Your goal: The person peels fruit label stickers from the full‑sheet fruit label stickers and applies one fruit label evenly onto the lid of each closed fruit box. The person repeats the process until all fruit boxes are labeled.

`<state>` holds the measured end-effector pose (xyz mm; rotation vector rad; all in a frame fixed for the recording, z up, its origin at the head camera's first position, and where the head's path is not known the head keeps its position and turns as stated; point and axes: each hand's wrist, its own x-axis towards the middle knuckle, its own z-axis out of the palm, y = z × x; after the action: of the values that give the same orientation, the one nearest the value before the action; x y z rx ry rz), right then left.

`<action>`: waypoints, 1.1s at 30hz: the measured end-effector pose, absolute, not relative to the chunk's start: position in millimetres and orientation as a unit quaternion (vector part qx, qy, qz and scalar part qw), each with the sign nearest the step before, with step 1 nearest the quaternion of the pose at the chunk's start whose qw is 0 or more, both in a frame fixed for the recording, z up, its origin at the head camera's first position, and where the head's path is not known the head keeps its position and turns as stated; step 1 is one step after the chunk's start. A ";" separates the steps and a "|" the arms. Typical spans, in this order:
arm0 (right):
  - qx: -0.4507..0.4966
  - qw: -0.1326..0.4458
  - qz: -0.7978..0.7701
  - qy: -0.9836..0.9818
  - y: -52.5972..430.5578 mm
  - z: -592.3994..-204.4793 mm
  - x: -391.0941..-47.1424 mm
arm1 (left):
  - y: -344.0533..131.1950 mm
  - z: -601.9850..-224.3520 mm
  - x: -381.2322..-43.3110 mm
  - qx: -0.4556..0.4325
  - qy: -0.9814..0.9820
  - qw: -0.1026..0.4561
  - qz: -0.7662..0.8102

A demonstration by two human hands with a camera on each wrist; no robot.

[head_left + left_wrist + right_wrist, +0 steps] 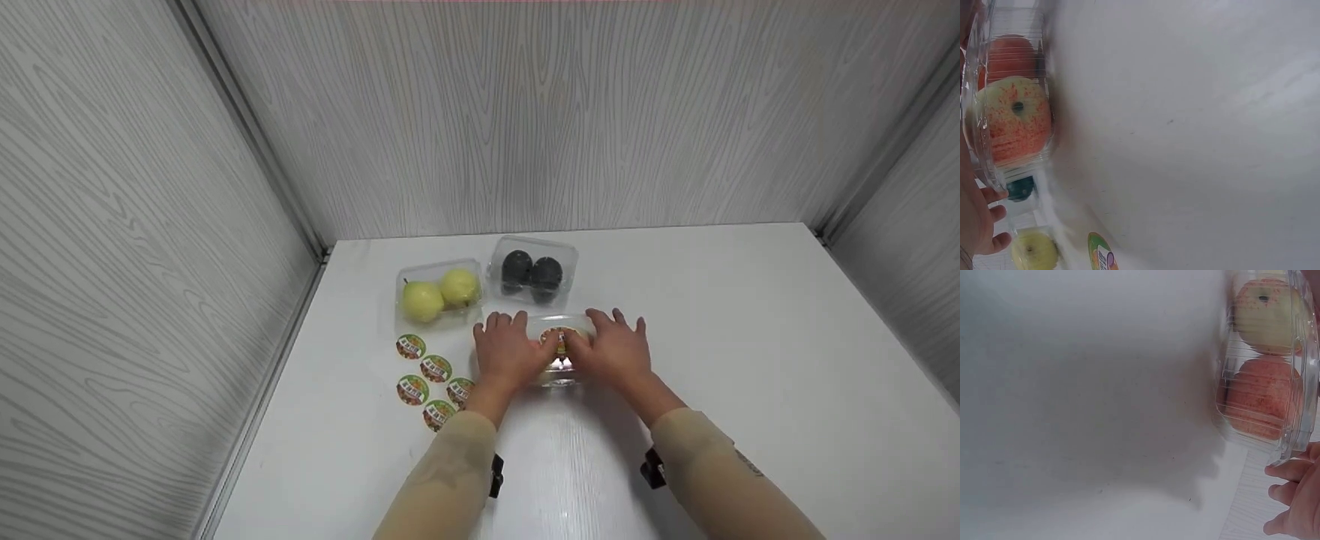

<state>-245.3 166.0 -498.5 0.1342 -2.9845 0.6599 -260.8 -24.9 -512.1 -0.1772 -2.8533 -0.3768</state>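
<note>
L fingers (520,321) & R fingers (598,319) spread, clear box (560,369) btwn, thumbs (549,346) on its sticker (561,331).

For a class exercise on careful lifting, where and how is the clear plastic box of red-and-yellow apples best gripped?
The clear plastic box is probably best gripped by its rim at both short ends, from left and right together: it lies flat, wider than deep, and its walls taper inward below the rim.

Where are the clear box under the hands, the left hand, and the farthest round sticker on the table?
Clear box (561,369): head view, front part of its lid.
Left hand (510,352): head view, back of the hand.
Farthest sticker (411,346): head view, printed middle.
</note>
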 end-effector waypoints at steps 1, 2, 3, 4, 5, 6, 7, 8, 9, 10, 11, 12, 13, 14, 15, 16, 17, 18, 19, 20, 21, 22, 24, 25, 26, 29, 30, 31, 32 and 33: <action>0.043 0.044 0.216 -0.974 165.2 -498.7 -245.4 | -25.3 -512.4 -260.8 -0.062 -0.981 0.131 -0.129; 0.042 0.045 0.218 -0.974 164.2 -498.8 -245.5 | -25.7 -512.6 -260.6 -0.063 -0.981 0.133 -0.128; 0.041 0.047 0.219 -0.974 163.6 -499.4 -245.7 | -26.2 -512.9 -260.5 -0.063 -0.981 0.134 -0.128; 0.040 0.049 0.218 -0.974 163.6 -500.0 -245.6 | -26.1 -513.0 -260.2 -0.064 -0.981 0.134 -0.127; 0.040 0.051 0.219 -0.973 163.6 -500.4 -245.5 | -26.1 -513.2 -260.0 -0.065 -0.980 0.135 -0.127; 0.041 0.053 0.219 -0.973 163.6 -501.0 -245.3 | -26.1 -513.7 -259.9 -0.066 -0.980 0.136 -0.127; 0.041 0.056 0.220 -0.973 163.6 -501.4 -245.2 | -26.2 -514.2 -259.9 -0.067 -0.980 0.137 -0.126; 0.041 0.058 0.220 -0.973 163.6 -501.8 -245.2 | -26.2 -514.7 -259.9 -0.068 -0.980 0.140 -0.126; 0.041 0.060 0.219 -0.973 163.7 -502.3 -245.1 | -26.2 -515.2 -260.0 -0.069 -0.979 0.143 -0.127; 0.041 0.062 0.218 -0.973 163.6 -502.7 -245.1 | -26.1 -515.7 -260.1 -0.069 -0.978 0.147 -0.128; 0.042 0.064 0.217 -0.973 163.5 -502.9 -245.1 | -26.1 -516.2 -260.3 -0.070 -0.978 0.150 -0.129; 0.041 0.067 0.216 -0.973 163.5 -503.1 -245.1 | -26.0 -516.4 -260.4 -0.071 -0.977 0.153 -0.131; 0.041 0.068 0.216 -0.973 163.5 -503.4 -245.2 | -25.9 -516.6 -260.5 -0.071 -0.976 0.154 -0.133; 0.040 0.068 0.216 -0.973 163.4 -503.5 -245.4 | -25.9 -516.8 -260.7 -0.071 -0.976 0.155 -0.135; 0.040 0.068 0.215 -0.973 163.3 -503.6 -245.6 | -25.8 -516.9 -260.8 -0.071 -0.976 0.156 -0.136; 0.039 0.068 0.215 -0.973 163.1 -503.7 -245.8 | -25.8 -517.0 -260.9 -0.070 -0.976 0.156 -0.137; 0.039 0.067 0.215 -0.973 163.1 -503.6 -245.9 | -25.7 -517.1 -261.0 -0.070 -0.976 0.155 -0.138; 0.038 0.066 0.216 -0.973 163.1 -503.6 -246.1 | -25.6 -517.4 -261.2 -0.070 -0.976 0.156 -0.138; 0.038 0.066 0.216 -0.973 162.8 -503.4 -246.3 | -25.7 -517.6 -261.4 -0.069 -0.976 0.157 -0.137; 0.039 0.067 0.216 -0.973 162.7 -503.3 -246.4 | -25.8 -517.8 -261.6 -0.069 -0.975 0.159 -0.137; 0.039 0.067 0.215 -0.974 162.6 -503.5 -246.6 | -25.8 -517.9 -261.6 -0.069 -0.975 0.162 -0.137; 0.039 0.068 0.214 -0.974 162.6 -503.7 -246.8 | -25.9 -518.1 -261.6 -0.070 -0.974 0.165 -0.137; 0.040 0.069 0.214 -0.974 162.8 -504.1 -247.1 | -25.9 -518.6 -261.8 -0.071 -0.973 0.172 -0.138; 0.041 0.070 0.213 -0.974 162.9 -504.3 -247.2 | -25.9 -518.5 -261.6 -0.071 -0.972 0.174 -0.138; 0.041 0.069 0.214 -0.973 163.2 -504.7 -247.3 | -25.9 -518.6 -261.6 -0.072 -0.972 0.175 -0.138; 0.042 0.069 0.215 -0.973 163.7 -505.4 -247.6 | -25.9 -518.5 -261.3 -0.072 -0.973 0.173 -0.134; 0.042 0.069 0.215 -0.973 163.9 -505.7 -247.6 | -25.9 -518.3 -261.1 -0.072 -0.974 0.171 -0.133; 0.042 0.068 0.215 -0.973 163.9 -506.1 -247.6 | -26.0 -518.3 -261.0 -0.072 -0.974 0.168 -0.132; 0.042 0.068 0.216 -0.973 163.9 -506.4 -247.6 | -26.1 -518.5 -260.9 -0.072 -0.974 0.167 -0.132; 0.043 0.067 0.216 -0.973 163.8 -506.9 -247.5 | -26.2 -518.5 -260.8 -0.072 -0.975 0.165 -0.132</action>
<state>-247.5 163.8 -506.9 0.1288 -2.9329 0.6508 -260.8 -26.2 -518.5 -0.2045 -2.7770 -0.3766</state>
